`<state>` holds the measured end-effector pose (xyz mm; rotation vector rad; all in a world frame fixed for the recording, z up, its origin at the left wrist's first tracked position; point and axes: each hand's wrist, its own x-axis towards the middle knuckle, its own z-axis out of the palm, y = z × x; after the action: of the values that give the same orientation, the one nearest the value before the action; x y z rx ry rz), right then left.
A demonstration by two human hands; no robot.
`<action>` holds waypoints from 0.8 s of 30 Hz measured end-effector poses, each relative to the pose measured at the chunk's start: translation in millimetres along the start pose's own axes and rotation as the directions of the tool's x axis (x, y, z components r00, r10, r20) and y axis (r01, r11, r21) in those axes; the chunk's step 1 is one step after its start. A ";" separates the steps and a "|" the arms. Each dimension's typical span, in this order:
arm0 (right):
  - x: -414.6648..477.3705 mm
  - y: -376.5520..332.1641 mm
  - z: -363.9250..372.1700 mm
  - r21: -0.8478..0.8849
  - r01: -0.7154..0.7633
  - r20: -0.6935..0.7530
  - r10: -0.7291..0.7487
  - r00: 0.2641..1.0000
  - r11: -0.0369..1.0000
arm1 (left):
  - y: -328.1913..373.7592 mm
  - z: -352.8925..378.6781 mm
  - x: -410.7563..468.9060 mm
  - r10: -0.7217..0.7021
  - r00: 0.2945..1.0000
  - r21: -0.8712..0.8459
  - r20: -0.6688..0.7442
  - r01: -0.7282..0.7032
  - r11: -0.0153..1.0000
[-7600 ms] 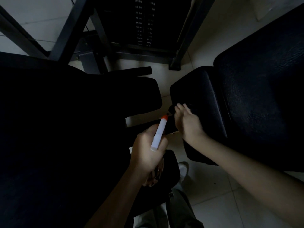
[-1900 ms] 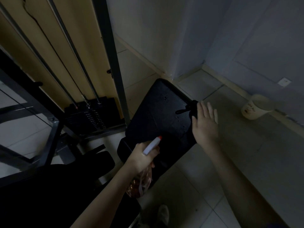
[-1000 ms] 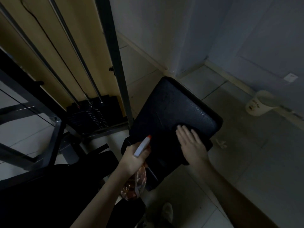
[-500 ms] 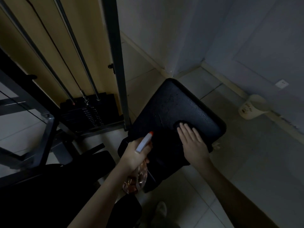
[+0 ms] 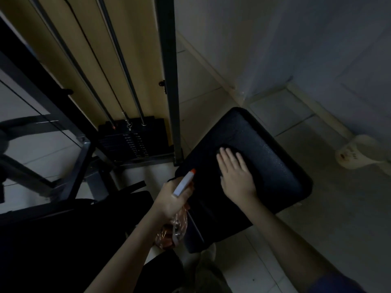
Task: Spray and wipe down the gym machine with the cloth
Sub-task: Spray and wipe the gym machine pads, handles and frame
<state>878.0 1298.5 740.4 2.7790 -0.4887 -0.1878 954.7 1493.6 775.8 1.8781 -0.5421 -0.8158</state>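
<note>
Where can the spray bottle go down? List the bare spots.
Bare: the pad right of the right hand, and floor tiles between pad and white tub. Crowded: left of the left hand gripping the spray bottle, around the weight stack and frame bars.

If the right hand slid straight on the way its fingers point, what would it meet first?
Only more pad: the right hand, flat on the cloth, points at the pad's far edge, with floor tiles beyond it. The post seems to stand left of that line.
</note>
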 end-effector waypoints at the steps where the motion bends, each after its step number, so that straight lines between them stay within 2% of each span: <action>1: -2.1 0.1 1.0 0.014 0.027 0.011 -0.027 1.000 1.000 | 1.9 0.1 2.0 0.005 1.000 -0.003 -0.004 -0.005 1.000; 3: -1.8 8.4 0.2 0.023 0.049 -0.046 -0.047 0.998 0.999 | 5.3 0.3 5.2 0.013 1.000 -0.028 -0.015 -0.013 1.000; 6: 16.3 34.7 -18.9 -0.038 -0.039 -0.184 0.031 0.982 0.999 | 4.9 2.2 10.4 0.005 0.999 -0.051 -0.047 -0.007 0.999; 8: 40.0 46.7 -38.1 -0.077 -0.110 -0.197 0.093 0.976 0.991 | 3.5 3.1 12.7 -0.006 0.998 -0.057 -0.067 0.003 0.998; 10: 62.5 41.0 -49.5 -0.044 -0.123 -0.158 0.115 0.981 0.991 | 0.8 3.3 13.7 -0.022 0.997 -0.077 -0.078 0.016 0.997; 12: 72.8 20.3 -42.9 -0.032 -0.032 -0.130 0.027 0.991 0.999 | -0.8 2.8 13.3 -0.039 0.995 -0.096 -0.096 0.030 0.995; 15: 54.4 -16.3 -16.4 -0.070 0.206 0.023 -0.205 0.978 0.976 | -1.3 0.4 8.9 -0.055 0.991 -0.108 -0.118 0.042 0.993; 17: 36.3 -27.9 -2.3 -0.053 0.268 0.112 -0.261 0.959 0.962 | -3.7 -3.8 6.4 -0.060 0.990 -0.115 -0.129 0.046 0.992; 18: 32.0 -26.0 -0.7 -0.039 0.281 0.112 -0.275 0.955 0.959 | -5.9 -6.9 5.1 -0.058 0.990 -0.115 -0.130 0.043 0.992; 20: 37.2 -13.7 -5.9 -0.025 0.258 0.033 -0.258 0.966 0.966 | -10.6 -13.1 3.5 -0.048 0.991 -0.090 -0.128 0.037 0.995; 23: 61.1 9.1 -29.8 -0.039 0.054 -0.130 -0.058 0.990 0.998 | -19.0 -20.4 1.7 -0.043 0.992 -0.058 -0.122 0.037 0.998; 24: 68.5 13.9 -34.2 -0.028 0.017 -0.131 -0.021 0.991 0.999 | -21.0 -21.9 1.3 -0.045 0.992 -0.063 -0.118 0.037 0.997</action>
<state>943.8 1271.6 772.1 2.7484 -0.4238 -0.0146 972.1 1514.8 762.8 1.8731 -0.4013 -0.7337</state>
